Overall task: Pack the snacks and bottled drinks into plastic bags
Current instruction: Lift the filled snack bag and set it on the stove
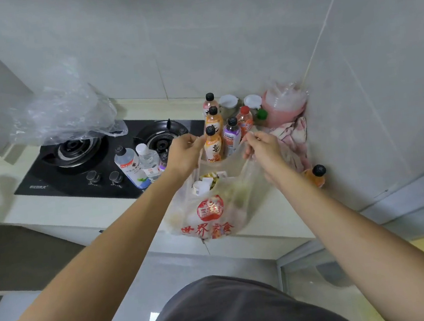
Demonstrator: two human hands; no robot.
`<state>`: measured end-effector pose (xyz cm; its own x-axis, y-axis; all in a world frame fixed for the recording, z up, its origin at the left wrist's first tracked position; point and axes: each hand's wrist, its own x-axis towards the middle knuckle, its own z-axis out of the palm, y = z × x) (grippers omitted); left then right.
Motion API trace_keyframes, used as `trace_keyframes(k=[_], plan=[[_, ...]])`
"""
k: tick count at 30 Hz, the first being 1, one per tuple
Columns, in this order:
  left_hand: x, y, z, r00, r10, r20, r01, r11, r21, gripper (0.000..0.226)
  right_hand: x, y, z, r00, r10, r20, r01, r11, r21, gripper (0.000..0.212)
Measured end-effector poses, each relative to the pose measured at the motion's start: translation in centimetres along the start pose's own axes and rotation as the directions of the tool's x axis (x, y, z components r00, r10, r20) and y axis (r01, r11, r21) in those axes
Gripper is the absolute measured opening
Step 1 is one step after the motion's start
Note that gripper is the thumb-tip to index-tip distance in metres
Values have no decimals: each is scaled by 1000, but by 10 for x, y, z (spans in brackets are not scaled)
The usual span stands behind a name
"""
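Two hands hold one printed bag [208,213] up over the counter's [61,210] front edge, probably to spread its mouth or bring the handles together for tying; the left hand [184,155] pinches the left handle, the right hand [262,147] the right, both closed on thin plastic; snacks [208,183] show inside. At the far left a clear bag [62,116] lies crumpled over the stove [95,159]; two water bottles [138,165] lean on the stove's right edge; orange and purple drinks [222,130] stand upright toward the back right corner, caps up; one orange bottle [316,177] sits alone at the right edge. The printed bag hangs with its long axis vertical, mouth upward.
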<state>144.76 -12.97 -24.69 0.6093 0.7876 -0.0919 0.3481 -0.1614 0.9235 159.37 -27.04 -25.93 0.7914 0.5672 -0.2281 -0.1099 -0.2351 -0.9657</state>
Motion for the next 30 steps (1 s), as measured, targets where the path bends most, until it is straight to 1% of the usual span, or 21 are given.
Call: trace_keyframes(k=[2,5,8,12,17,20,22,26,30], plan=[[5,23,0,996,73,-45,-74,997,-20,33,-1,-20,-5,997,-72,3,72,997,31,26],[8,58,-1,975,199,-100,-200,980,-2,31,-3,-51,-8,980,-200,-22,201,978,59,25],[12,76,-3,959,248,-134,-255,966,-38,29,-9,-66,-8,961,-273,-35,274,961,24,27],[10,74,-8,955,261,-142,-261,965,24,31,-13,-72,-12,957,-289,-37,289,957,-21,26],[11,94,-16,939,280,-201,-290,957,-18,24,-8,-99,-14,932,-361,-39,361,932,6,26],[14,98,-19,961,234,-150,-236,972,7,21,-4,-103,-13,939,-343,-17,342,939,-30,24],[13,97,-20,967,230,-109,-229,973,22,22,-3,-100,-16,940,-339,-29,338,940,-37,24],[11,101,-22,972,211,-105,-215,976,-20,19,-4,-101,-17,932,-357,-61,356,934,-33,27],[15,118,-27,973,218,-78,-223,973,-55,20,-2,-119,-19,930,-365,-50,365,931,1,26]])
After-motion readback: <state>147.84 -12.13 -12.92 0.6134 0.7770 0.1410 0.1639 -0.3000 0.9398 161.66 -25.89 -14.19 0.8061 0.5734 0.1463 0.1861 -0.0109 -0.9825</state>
